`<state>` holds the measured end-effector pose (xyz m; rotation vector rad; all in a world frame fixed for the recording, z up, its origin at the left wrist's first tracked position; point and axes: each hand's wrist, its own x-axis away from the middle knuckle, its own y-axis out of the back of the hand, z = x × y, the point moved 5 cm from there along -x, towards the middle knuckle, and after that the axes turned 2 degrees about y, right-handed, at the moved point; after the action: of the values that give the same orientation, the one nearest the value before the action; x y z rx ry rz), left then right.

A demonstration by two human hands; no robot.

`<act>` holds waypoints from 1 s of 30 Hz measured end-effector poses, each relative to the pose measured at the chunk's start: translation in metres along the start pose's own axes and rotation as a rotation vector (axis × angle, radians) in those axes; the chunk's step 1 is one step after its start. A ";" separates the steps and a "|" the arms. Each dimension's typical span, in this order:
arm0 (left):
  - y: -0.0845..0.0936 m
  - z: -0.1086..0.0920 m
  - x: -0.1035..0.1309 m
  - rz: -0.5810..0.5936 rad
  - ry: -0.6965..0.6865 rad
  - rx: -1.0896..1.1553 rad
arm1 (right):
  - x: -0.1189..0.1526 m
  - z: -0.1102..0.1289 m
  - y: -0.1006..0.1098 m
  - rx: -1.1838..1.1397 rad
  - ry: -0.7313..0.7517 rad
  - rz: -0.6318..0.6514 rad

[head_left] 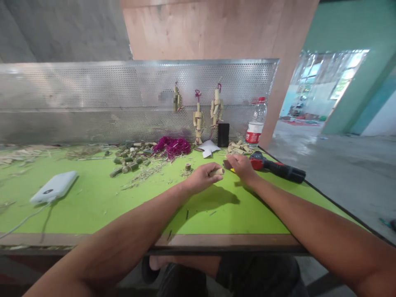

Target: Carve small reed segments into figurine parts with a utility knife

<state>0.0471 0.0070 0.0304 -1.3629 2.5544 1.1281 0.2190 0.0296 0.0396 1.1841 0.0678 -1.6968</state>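
Observation:
My left hand (pixel 202 177) is closed around a short, pale cut stick piece (pixel 218 172) that looks like bamboo, its cut end pointing right. Just to the right, my right hand (pixel 243 167) is closed at the table, its thumb and fingers by a small dark brown flat piece (pixel 227 165). Whether the fingers grip that piece is hard to see. A bit of yellow (pixel 232 170) shows under the right hand. Beyond that hand lies a red and black cordless drill (pixel 260 162). A short upright stick section (pixel 188 166) stands among shavings left of my left hand.
Behind are cut stick pieces (pixel 128 160), purple string (pixel 172 147), a white paper piece (pixel 208 147), a black phone (pixel 223 135) and a bottle (pixel 256 123). Jointed stick figures (pixel 199 119) hang on the perforated metal panel (pixel 123 99). A white power bank (pixel 55 187) with cable lies left.

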 end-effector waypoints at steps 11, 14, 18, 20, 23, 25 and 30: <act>-0.005 0.016 -0.008 -0.022 0.035 -0.020 | 0.013 0.033 -0.022 0.126 0.110 0.118; 0.001 0.006 -0.004 -0.058 0.066 0.031 | 0.008 0.012 -0.017 0.177 0.030 0.114; 0.007 0.002 -0.002 -0.075 0.073 -0.044 | 0.005 0.006 -0.002 -0.045 -0.100 -0.040; 0.005 0.006 -0.004 -0.016 0.080 -0.081 | 0.005 0.016 -0.002 -0.175 -0.080 -0.032; 0.001 0.011 -0.006 0.036 0.067 -0.093 | 0.008 0.029 -0.007 -0.250 -0.045 0.023; -0.001 0.013 -0.008 0.041 0.068 -0.130 | 0.009 0.032 -0.009 -0.227 -0.040 0.021; -0.004 0.010 -0.012 -0.007 -0.028 -0.127 | 0.014 0.036 -0.019 0.021 0.054 0.076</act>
<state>0.0543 0.0205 0.0245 -1.3694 2.4959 1.3194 0.1811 0.0093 0.0393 1.2335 0.0374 -1.6031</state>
